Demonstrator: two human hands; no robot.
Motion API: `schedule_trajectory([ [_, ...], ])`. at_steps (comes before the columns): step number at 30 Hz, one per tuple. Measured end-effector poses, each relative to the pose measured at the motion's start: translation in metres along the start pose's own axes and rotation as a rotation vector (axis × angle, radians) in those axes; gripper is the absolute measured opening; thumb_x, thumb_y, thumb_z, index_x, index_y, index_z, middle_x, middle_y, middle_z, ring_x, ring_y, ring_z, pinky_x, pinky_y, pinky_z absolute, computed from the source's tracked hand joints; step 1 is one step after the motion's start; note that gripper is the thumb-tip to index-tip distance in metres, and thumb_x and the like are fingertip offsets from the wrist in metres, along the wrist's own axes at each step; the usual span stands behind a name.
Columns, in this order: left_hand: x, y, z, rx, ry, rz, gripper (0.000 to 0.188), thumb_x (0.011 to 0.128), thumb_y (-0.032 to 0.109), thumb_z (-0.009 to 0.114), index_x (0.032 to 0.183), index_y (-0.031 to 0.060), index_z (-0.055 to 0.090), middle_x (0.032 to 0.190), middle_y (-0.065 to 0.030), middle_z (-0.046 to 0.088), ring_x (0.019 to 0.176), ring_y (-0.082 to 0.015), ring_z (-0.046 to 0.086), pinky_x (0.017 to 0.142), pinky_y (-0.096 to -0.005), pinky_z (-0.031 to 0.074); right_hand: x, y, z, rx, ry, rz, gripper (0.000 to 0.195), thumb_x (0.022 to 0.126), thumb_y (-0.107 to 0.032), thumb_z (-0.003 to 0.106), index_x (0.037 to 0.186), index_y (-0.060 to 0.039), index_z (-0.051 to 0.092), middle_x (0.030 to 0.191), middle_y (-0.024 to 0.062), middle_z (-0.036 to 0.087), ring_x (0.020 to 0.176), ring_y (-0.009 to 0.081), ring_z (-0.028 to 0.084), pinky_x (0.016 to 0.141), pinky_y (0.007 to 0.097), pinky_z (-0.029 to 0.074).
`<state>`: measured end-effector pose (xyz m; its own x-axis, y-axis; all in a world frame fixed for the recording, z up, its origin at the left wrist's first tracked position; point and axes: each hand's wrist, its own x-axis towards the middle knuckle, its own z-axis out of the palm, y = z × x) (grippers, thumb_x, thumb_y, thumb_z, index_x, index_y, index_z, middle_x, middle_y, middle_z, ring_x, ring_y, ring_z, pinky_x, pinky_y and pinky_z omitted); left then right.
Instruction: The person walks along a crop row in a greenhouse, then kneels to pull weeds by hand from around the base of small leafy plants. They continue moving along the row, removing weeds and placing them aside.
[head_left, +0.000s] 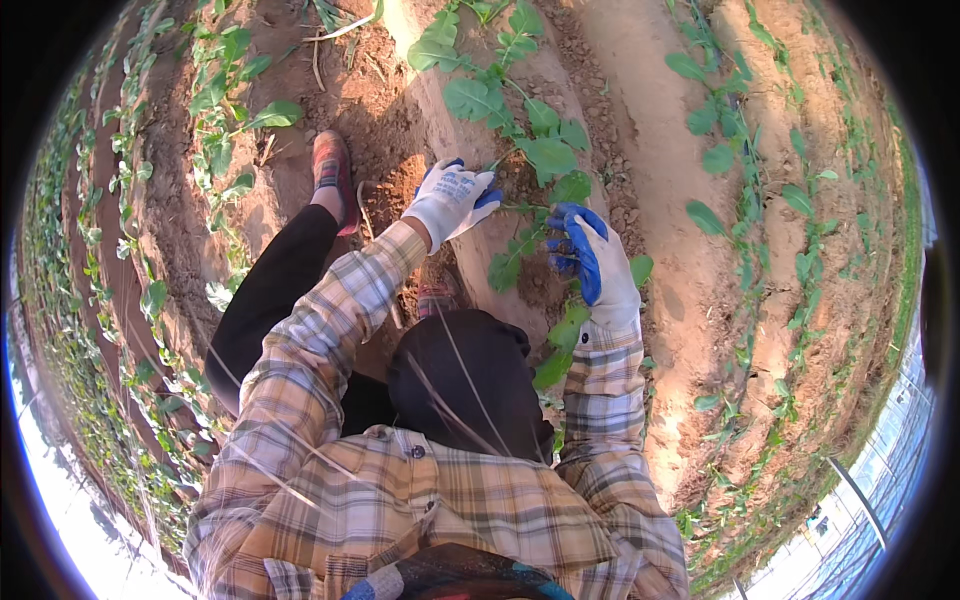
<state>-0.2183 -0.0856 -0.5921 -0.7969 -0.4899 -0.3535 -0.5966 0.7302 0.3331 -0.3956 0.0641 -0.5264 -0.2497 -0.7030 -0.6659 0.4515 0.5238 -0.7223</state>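
Observation:
Both my hands wear white gloves with blue-coated palms and fingers. My left hand (454, 196) is low over the pale ridge, its back up and its fingers curled down beside thin leaf stems. Whether it grips a stem is hidden. Printing marks the back of that glove. Across a small gap, my right hand (596, 259) is turned palm inward, fingers bent and apart, with nothing visible in it. Its fingertips are close to a lobed leaf (571, 187) of the leafy green seedlings (550, 154). Lower leaves (510, 266) spread between the two hands.
More seedling rows run along the left (217, 97) and right (724, 127) over bare brown soil (637, 97). My shoe (332, 176) stands in the furrow, near a dry stalk (365, 214). My bent knee (469, 382) in black trousers is just below the hands.

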Motion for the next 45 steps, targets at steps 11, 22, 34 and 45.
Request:
schedule_trajectory([
  [11, -0.010, 0.003, 0.013, -0.107, -0.046, -0.147, 0.037, 0.088, 0.037, 0.050, 0.114, 0.0112, 0.054, 0.103, -0.0121, 0.060, 0.097, -0.0304, 0.058, 0.082, -0.0399, 0.046, 0.087, 0.046, 0.052, -0.399, 0.218, -0.259, 0.035, 0.089, -0.019, 0.054, 0.117, 0.0015, 0.053, 0.104, 0.0169, 0.061, 0.076, 0.0253, 0.064, 0.064, 0.0325, 0.053],
  [22, 0.023, -0.032, -0.008, -0.186, 0.302, -0.125, 0.032, 0.086, 0.022, 0.053, 0.116, 0.0126, 0.057, 0.111, -0.0125, 0.055, 0.104, -0.0323, 0.052, 0.091, -0.0413, 0.040, 0.149, 0.031, 0.064, -1.248, 0.435, -0.105, 0.044, 0.085, -0.028, 0.057, 0.120, -0.0007, 0.052, 0.120, 0.0198, 0.054, 0.110, 0.0337, 0.053, 0.092, 0.0397, 0.042],
  [34, 0.099, -0.043, 0.009, -0.398, -0.088, -0.081, 0.034, 0.087, 0.033, 0.050, 0.106, 0.0061, 0.059, 0.102, -0.0191, 0.062, 0.098, -0.0344, 0.057, 0.084, -0.0418, 0.044, 0.158, 0.041, 0.060, -1.063, 0.589, -0.246, 0.053, 0.081, -0.020, 0.062, 0.126, 0.0007, 0.043, 0.134, 0.0226, 0.039, 0.120, 0.0359, 0.043, 0.097, 0.0399, 0.038],
  [45, 0.109, -0.030, 0.017, -0.376, -0.029, -0.102, 0.034, 0.086, 0.035, 0.052, 0.107, 0.0088, 0.059, 0.104, -0.0158, 0.062, 0.098, -0.0326, 0.058, 0.083, -0.0417, 0.045, 0.154, 0.035, 0.057, -1.118, 0.570, -0.217, 0.037, 0.081, -0.027, 0.060, 0.109, -0.0017, 0.057, 0.106, 0.0216, 0.061, 0.099, 0.0377, 0.057, 0.084, 0.0440, 0.044],
])
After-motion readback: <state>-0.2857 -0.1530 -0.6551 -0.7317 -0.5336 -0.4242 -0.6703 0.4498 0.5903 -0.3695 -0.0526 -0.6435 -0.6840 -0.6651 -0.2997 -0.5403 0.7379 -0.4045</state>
